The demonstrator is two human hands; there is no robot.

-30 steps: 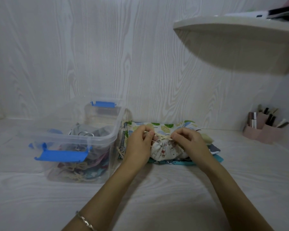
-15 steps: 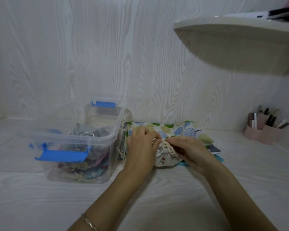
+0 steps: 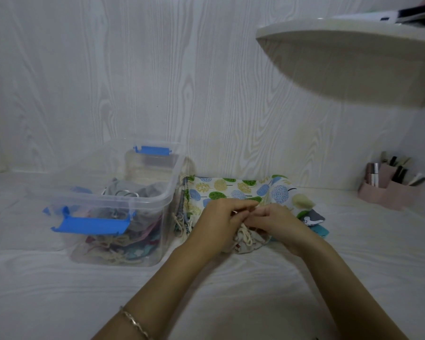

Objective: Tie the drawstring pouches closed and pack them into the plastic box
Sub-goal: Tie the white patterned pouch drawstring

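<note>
White wood-grain surface (image 3: 231, 290) carries a plastic box (image 3: 91, 225), stacked pouches (image 3: 231, 190) and a pink organizer (image 3: 388, 195).

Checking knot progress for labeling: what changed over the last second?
The left hand and right hand closed in from either side: earlier apart with the small pouch showing between them, now they meet above it, both pinching the drawstring. Hands and pouch sit slightly nearer the person. The plastic box, the stack of flat pouches and the pink organiser stayed put.
</note>
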